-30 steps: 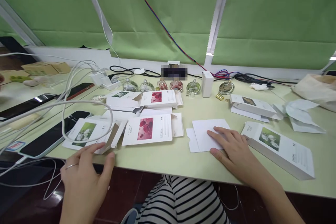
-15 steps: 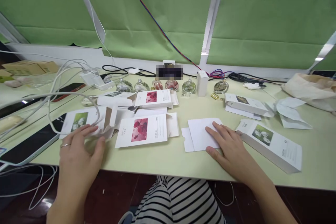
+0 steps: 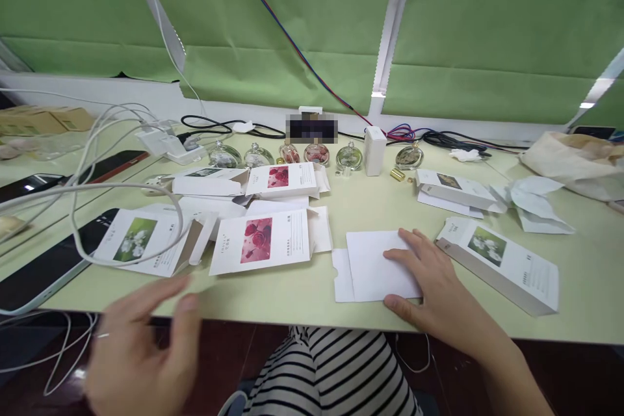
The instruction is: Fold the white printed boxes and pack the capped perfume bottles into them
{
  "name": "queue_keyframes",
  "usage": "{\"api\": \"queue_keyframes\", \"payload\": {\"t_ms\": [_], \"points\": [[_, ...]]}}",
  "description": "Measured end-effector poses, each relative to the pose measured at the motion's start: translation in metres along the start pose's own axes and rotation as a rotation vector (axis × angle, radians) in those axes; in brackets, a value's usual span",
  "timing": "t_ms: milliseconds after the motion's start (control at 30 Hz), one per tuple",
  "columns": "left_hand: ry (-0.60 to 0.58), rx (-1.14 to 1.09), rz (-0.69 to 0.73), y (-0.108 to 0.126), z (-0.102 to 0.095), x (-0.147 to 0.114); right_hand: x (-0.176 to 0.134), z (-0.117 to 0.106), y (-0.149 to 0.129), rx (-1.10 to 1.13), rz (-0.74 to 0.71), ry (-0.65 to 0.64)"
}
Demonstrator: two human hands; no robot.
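Observation:
My right hand [image 3: 429, 279] rests on the right side of a folded white card insert [image 3: 383, 263], fingers spread over its edge and thumb near the lower corner. Blurred by motion, my left hand [image 3: 146, 344] hovers at the table's front edge, thumb and fingers apart, with nothing in it. Behind it lies an opened white carton with a white-flower picture [image 3: 135, 239], under a loop of white cable. A carton with a red-rose picture [image 3: 258, 240] lies between the hands, its flap open. Right of my right hand is another white-flower carton [image 3: 502, 260].
Several round glass bottles [image 3: 316, 155] line the back, beside a small upright white box [image 3: 375, 151]. A gold cap [image 3: 397, 174] lies nearby. White cables [image 3: 80, 208] cross the left side over a phone [image 3: 58, 273]. Crumpled paper [image 3: 536, 201] and a cloth bag [image 3: 575, 162] are at right.
My left hand has left the white-flower carton and drawn back toward me past the table edge. The white card insert has slid closer to the front edge under my right hand.

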State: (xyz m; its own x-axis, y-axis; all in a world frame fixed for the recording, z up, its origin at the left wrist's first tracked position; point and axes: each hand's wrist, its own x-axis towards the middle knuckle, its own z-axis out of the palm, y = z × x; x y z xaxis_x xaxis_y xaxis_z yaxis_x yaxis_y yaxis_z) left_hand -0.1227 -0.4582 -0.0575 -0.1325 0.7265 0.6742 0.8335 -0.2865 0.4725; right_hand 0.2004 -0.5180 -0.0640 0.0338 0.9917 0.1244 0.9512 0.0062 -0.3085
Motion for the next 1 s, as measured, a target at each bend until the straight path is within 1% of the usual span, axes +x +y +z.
{"api": "queue_keyframes", "payload": {"t_ms": [33,100,133,167,200,267,367,467,600,667,767,867,1000], "points": [[-0.086,-0.114,0.111,0.015,0.003,-0.004,0.001,-0.001,0.0,0.015,0.01,-0.02],[-0.408,-0.314,0.44,0.047,0.014,-0.01,0.002,-0.004,-0.001,0.029,0.029,-0.057],[-0.557,-0.357,0.581,0.062,0.023,-0.011,0.002,-0.005,-0.002,0.03,0.039,-0.074],[-0.677,-0.346,0.693,0.075,0.032,-0.01,0.002,-0.006,-0.002,0.03,0.049,-0.091],[-0.747,-0.306,0.729,0.086,0.041,-0.008,0.002,-0.007,-0.002,0.032,0.054,-0.109],[-0.853,-0.213,0.733,0.103,0.058,-0.002,0.001,-0.01,-0.001,0.046,0.048,-0.147],[-0.986,-0.139,0.709,0.115,0.073,0.007,-0.001,-0.014,0.002,0.096,0.025,-0.195],[-1.056,-0.146,0.678,0.117,0.076,0.013,-0.003,-0.016,0.003,0.141,0.033,-0.198],[-1.108,-0.206,0.632,0.109,0.073,0.014,-0.002,-0.017,0.004,0.18,0.058,-0.156],[-1.125,-0.21,0.596,0.103,0.073,0.014,-0.002,-0.017,0.005,0.184,0.04,-0.148],[-1.151,-0.19,0.565,0.098,0.074,0.014,-0.002,-0.017,0.008,0.164,-0.025,-0.165],[-1.124,-0.204,0.583,0.097,0.077,0.017,-0.004,-0.016,0.009,0.147,-0.039,-0.162],[-1.032,-0.248,0.621,0.098,0.08,0.017,-0.005,-0.012,0.01,0.142,-0.004,-0.062]]}}
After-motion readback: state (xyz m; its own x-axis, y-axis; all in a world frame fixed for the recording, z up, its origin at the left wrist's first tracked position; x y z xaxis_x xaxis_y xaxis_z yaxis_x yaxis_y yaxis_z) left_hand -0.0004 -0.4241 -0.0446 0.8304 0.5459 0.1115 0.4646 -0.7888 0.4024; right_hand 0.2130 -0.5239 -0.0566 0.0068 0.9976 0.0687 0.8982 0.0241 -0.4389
